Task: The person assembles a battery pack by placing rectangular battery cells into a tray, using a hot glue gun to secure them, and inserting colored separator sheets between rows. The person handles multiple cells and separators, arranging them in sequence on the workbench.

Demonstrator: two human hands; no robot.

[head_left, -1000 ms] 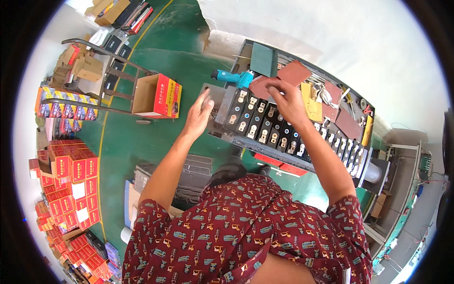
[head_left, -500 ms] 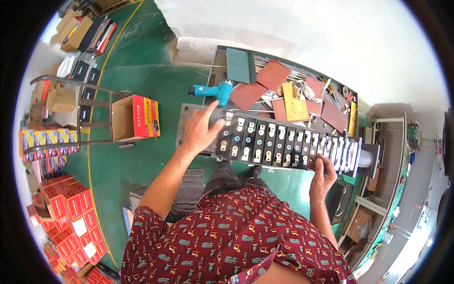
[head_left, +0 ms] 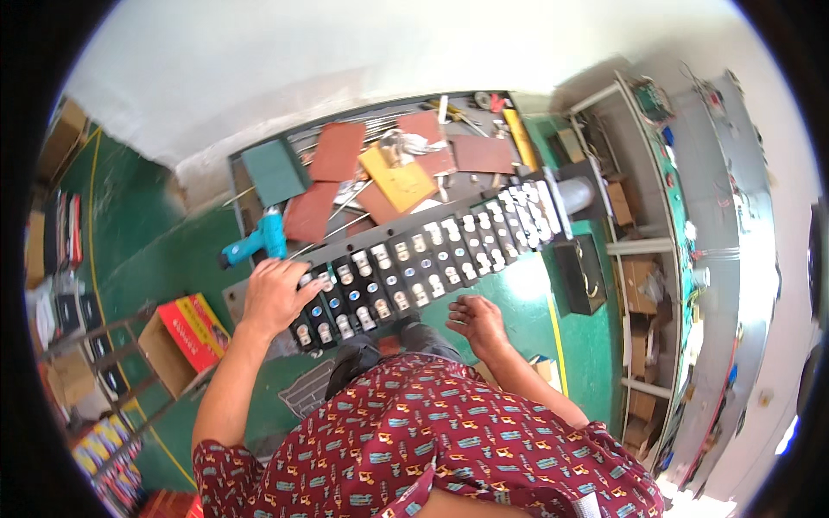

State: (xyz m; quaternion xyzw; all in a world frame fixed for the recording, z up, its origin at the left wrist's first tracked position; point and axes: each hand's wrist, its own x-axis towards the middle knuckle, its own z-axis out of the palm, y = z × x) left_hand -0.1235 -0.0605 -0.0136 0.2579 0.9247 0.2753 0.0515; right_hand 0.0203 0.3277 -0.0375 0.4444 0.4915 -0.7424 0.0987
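Observation:
A long row of flat black blocks (head_left: pixel 377 287), each with pale metal terminals and most with a blue round spot, runs from lower left to upper right on a dark metal rail. My left hand (head_left: pixel 275 298) rests over the row's left end, fingers and thumb apart near the end terminals. Just beyond its fingertips lies a blue cordless power tool (head_left: pixel 269 235). My right hand (head_left: pixel 480 326) hovers off the row's near side, fingers loosely bent and apart, holding nothing.
Behind the row, a grey table (head_left: pixel 484 179) carries red-brown sheets (head_left: pixel 338 152), a yellow sheet (head_left: pixel 397 180), a green sheet (head_left: pixel 275 168) and rods. An open red-and-yellow carton (head_left: pixel 192 332) and a metal trolley frame (head_left: pixel 112 332) stand left. Shelving (head_left: pixel 646 246) lines the right.
The view has turned, so the row now slants up to the right. My right hand has come away from the blocks. My left hand has shifted over the row's left end.

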